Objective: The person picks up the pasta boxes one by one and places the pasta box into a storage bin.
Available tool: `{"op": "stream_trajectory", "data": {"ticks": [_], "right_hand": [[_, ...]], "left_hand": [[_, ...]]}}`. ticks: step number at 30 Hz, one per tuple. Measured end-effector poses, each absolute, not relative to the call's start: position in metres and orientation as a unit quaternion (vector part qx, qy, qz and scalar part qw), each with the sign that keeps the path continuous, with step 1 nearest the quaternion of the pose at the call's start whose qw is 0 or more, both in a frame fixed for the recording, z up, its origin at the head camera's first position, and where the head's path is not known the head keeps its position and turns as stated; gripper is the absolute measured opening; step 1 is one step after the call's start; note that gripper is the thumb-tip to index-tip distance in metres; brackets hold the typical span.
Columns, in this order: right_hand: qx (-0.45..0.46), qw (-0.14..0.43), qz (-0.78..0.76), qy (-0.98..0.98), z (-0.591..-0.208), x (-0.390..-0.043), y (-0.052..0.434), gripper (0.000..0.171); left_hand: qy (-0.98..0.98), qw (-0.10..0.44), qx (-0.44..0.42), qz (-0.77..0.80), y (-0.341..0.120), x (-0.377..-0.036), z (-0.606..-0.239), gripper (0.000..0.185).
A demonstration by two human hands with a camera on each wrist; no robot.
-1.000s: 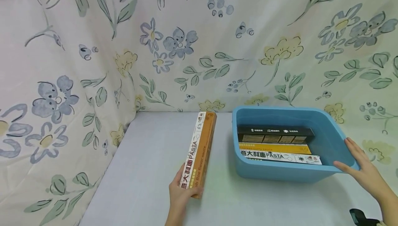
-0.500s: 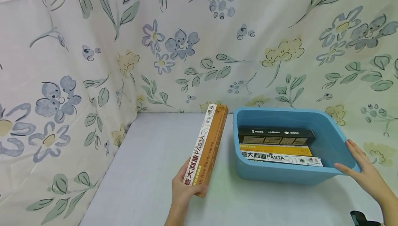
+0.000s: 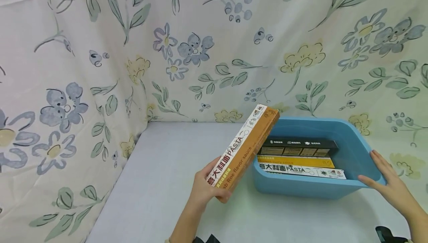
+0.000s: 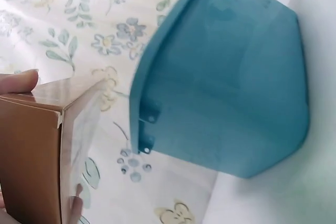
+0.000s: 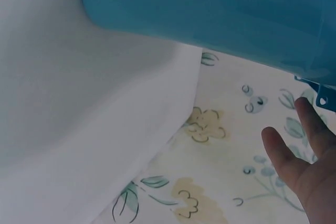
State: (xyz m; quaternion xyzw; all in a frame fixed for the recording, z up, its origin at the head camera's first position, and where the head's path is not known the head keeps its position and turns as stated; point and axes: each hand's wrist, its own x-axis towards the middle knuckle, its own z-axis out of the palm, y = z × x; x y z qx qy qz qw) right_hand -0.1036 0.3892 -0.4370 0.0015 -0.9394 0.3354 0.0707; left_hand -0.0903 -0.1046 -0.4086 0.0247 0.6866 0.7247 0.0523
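Observation:
My left hand (image 3: 204,191) grips the near end of a long orange and white pasta box (image 3: 244,148), which is lifted off the table and tilts up to the right, its far end over the left rim of the blue plastic tub (image 3: 354,139). The left wrist view shows the box end (image 4: 31,156) held in my fingers beside the tub (image 4: 226,87). Inside the tub lie a black box (image 3: 297,145), a yellow box (image 3: 294,160) and a white pasta box (image 3: 301,169). My right hand (image 3: 384,181) rests with straight fingers against the tub's right front corner; its fingers (image 5: 302,150) show beside the tub (image 5: 220,9).
The tub stands on a white table (image 3: 167,183). Floral fabric (image 3: 200,49) hangs as a wall behind and on the left. A small dark object (image 3: 388,233) lies at the bottom right edge.
My left hand has lifted the pasta box off the table and swung its far end right, over the tub's left rim. The right hand has stayed at the tub.

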Motion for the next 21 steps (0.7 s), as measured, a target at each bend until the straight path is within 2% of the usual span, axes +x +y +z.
{"op": "stream_trajectory", "data": {"ticks": [11, 21], "right_hand": [[0.001, 0.078, 0.332, -0.94, -0.438, -0.102, 0.389, 0.088], [0.001, 0.08, 0.331, -0.94, -0.438, -0.102, 0.388, 0.089]], "left_hand": [[0.682, 0.121, 0.114, 0.712, -0.095, -0.116, -0.395, 0.079], [0.696, 0.168, 0.145, 0.682, -0.082, -0.142, -0.384, 0.077]]}}
